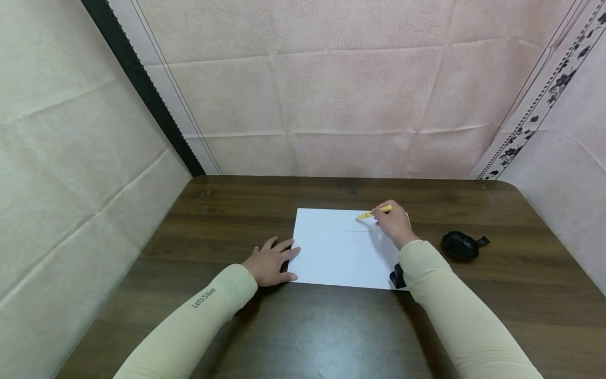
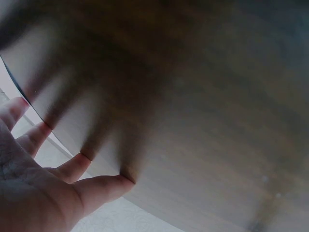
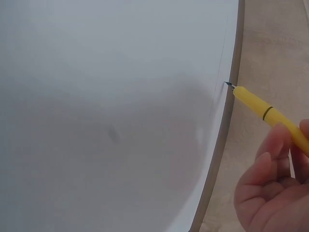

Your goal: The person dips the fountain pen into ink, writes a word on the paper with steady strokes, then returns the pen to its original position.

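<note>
A white sheet of paper (image 1: 338, 258) lies on the brown wooden table, with one thin straight line drawn across its upper part. My right hand (image 1: 394, 222) pinches a yellow fountain pen (image 1: 365, 215) between thumb and fingers. In the right wrist view the pen's dark nib (image 3: 228, 83) points at the paper close to the drawn line. My left hand (image 1: 272, 264) rests with spread fingers at the sheet's left edge, fingertips overlapping it. The left wrist view shows the fingers of this left hand (image 2: 53, 188) stretched out over the tabletop.
A small black pan-shaped dish (image 1: 460, 246) with a short handle stands on the table (image 1: 322, 331) to the right of the paper. Pale patterned cloth (image 1: 341, 110) hangs behind the table's far edge and along both sides. A black wrist camera (image 1: 397, 276) sits under my right sleeve.
</note>
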Demonstrator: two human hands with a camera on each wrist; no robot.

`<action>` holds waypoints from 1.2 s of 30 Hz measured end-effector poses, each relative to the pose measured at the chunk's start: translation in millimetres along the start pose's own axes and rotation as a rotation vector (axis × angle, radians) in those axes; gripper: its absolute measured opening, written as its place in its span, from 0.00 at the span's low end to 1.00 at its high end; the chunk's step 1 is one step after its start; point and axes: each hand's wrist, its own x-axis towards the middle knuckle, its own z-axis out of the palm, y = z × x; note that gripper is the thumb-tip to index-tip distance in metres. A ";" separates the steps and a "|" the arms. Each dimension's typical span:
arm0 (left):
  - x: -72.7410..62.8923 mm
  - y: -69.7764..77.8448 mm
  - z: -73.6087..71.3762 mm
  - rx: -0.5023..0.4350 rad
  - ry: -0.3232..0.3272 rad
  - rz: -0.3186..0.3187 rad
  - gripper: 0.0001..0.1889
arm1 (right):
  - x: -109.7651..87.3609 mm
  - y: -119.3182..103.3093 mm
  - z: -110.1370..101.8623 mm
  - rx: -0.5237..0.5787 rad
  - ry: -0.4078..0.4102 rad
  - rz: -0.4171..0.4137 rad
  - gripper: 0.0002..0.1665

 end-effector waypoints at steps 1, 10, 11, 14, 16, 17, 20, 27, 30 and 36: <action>0.2 -0.1 0.2 -0.001 0.001 -0.001 0.36 | 0.0 -0.3 0.0 -0.004 0.002 0.004 0.18; 1.1 -0.2 1.1 0.005 0.007 -0.001 0.36 | 0.5 -0.4 -1.3 -0.018 -0.002 0.016 0.18; 1.3 -0.3 1.4 0.005 0.008 -0.001 0.36 | 0.3 -0.4 -1.4 -0.020 -0.003 0.017 0.18; 1.5 -0.6 1.9 0.004 0.007 -0.002 0.37 | -0.3 -0.2 -2.0 -0.024 -0.007 0.014 0.18; 1.6 -0.7 1.9 0.000 0.008 -0.001 0.36 | -0.9 0.1 -2.4 -0.023 -0.011 0.010 0.18; 1.5 -0.7 1.9 -0.002 0.010 0.000 0.36 | -1.2 0.3 -2.6 -0.019 -0.013 0.007 0.18; 1.3 -0.7 1.5 -0.001 0.009 0.000 0.36 | -2.1 0.8 -2.9 -0.011 -0.016 0.003 0.17; 0.2 -0.5 1.3 -0.011 0.008 0.008 0.36 | -4.1 0.4 -3.1 -0.014 -0.013 0.007 0.16; 0.2 -0.6 1.5 -0.006 0.006 0.004 0.37 | -5.2 0.3 -3.2 -0.019 -0.014 0.008 0.16; -0.7 0.1 1.1 -0.009 0.004 0.003 0.36 | -6.9 1.1 -3.1 -0.028 -0.021 0.005 0.16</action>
